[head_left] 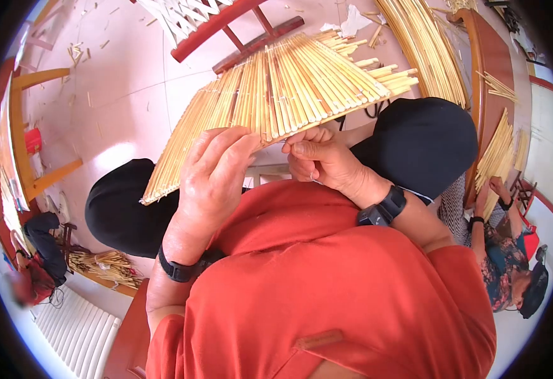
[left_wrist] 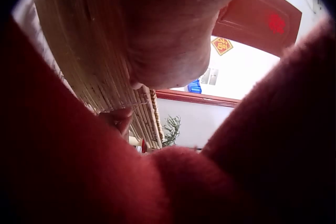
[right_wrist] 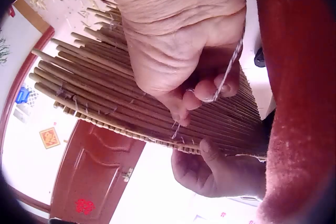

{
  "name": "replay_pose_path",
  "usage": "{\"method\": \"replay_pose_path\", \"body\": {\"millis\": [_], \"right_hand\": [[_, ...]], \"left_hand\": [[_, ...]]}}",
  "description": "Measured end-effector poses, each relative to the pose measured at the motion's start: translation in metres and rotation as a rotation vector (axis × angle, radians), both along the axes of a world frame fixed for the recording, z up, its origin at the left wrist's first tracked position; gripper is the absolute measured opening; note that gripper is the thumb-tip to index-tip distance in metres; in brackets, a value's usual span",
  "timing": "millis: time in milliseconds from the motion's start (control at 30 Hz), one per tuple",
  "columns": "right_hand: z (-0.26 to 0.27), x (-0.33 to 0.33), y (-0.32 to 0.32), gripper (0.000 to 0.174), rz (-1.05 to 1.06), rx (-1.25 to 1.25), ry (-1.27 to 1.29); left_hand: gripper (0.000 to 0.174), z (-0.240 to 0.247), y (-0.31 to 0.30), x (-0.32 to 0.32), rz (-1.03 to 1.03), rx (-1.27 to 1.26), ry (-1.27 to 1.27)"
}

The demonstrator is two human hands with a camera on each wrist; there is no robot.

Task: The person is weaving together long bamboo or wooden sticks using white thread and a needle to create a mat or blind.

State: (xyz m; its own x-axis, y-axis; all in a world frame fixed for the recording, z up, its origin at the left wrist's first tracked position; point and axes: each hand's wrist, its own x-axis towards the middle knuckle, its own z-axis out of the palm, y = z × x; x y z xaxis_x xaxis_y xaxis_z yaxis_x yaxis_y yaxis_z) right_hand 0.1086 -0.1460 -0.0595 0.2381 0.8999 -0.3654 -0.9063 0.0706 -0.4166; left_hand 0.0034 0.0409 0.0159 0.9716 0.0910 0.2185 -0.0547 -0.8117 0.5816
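A mat of straw-coloured stalks (head_left: 289,82), bound with rows of thin string, leans across the person's lap, its near edge at the hands. The left hand (head_left: 216,167) holds that edge, and in the right wrist view its thumb (right_wrist: 210,153) lies against the stalk ends. Just right of it, the right hand (head_left: 327,158) has its fingers curled in around a white twisted string (right_wrist: 228,71). The string passes over these fingers, and a thin end shows at the mat by the fingertips. In the left wrist view the left hand (left_wrist: 168,45) covers part of the mat.
Long bundled stalks (head_left: 422,50) lie at the upper right beside a brown wooden bench (head_left: 488,50). A red-framed stool (head_left: 226,35) stands beyond the mat. Another person (head_left: 510,265) handles stalks at the right. Stalk scraps are scattered on the floor.
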Motion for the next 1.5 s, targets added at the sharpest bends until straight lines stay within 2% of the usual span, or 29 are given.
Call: {"method": "replay_pose_path", "body": {"millis": [100, 233, 333, 400, 433, 500, 633, 700, 833, 933, 1000, 1167, 1400, 1500], "right_hand": [[-0.004, 0.0, 0.001, 0.016, 0.015, 0.03, 0.083], [-0.005, 0.002, 0.004, 0.016, 0.001, 0.061, 0.09], [-0.006, 0.003, 0.005, 0.017, -0.008, 0.072, 0.093], [-0.005, 0.003, 0.005, 0.018, -0.016, 0.08, 0.08], [-0.003, 0.004, 0.005, 0.018, -0.025, 0.073, 0.084], [-0.003, 0.003, 0.005, 0.019, -0.032, 0.067, 0.086], [0.002, 0.004, 0.001, 0.019, -0.021, 0.042, 0.039], [0.003, 0.005, -0.001, 0.019, -0.02, 0.015, 0.045], [0.001, 0.003, -0.003, 0.018, -0.047, -0.01, 0.039], [0.002, 0.005, -0.001, 0.018, -0.056, -0.022, 0.006], [0.004, 0.004, 0.001, 0.017, -0.063, -0.03, -0.021], [0.007, 0.005, 0.005, 0.018, -0.084, -0.075, -0.046], [0.014, 0.002, 0.015, 0.018, -0.123, -0.017, -0.036], [0.019, 0.005, 0.016, 0.018, -0.093, -0.075, -0.009]], "left_hand": [[0.035, -0.007, 0.003, 0.001, -0.002, -0.005, -0.082], [0.035, -0.003, 0.006, 0.004, 0.001, -0.007, -0.066], [0.044, 0.002, 0.007, 0.005, -0.027, -0.044, -0.003], [0.056, 0.012, 0.002, 0.013, 0.107, -0.079, 0.135], [0.056, 0.018, 0.001, 0.019, 0.105, -0.078, 0.134], [0.068, 0.026, 0.002, 0.029, 0.028, 0.029, 0.373], [0.07, 0.017, 0.011, 0.042, -0.117, 0.056, 0.396], [0.071, 0.0, 0.016, 0.043, -0.181, -0.16, 0.401], [0.071, -0.002, 0.014, 0.043, -0.162, -0.263, 0.439], [0.071, -0.002, 0.011, 0.041, -0.142, -0.228, 0.377], [0.071, 0.005, 0.009, 0.04, -0.085, -0.063, 0.416], [0.069, 0.004, 0.009, 0.039, -0.076, 0.0, 0.369], [0.067, 0.004, 0.006, 0.038, -0.064, 0.085, 0.363], [0.066, 0.003, 0.005, 0.038, -0.051, 0.048, 0.354]]}}
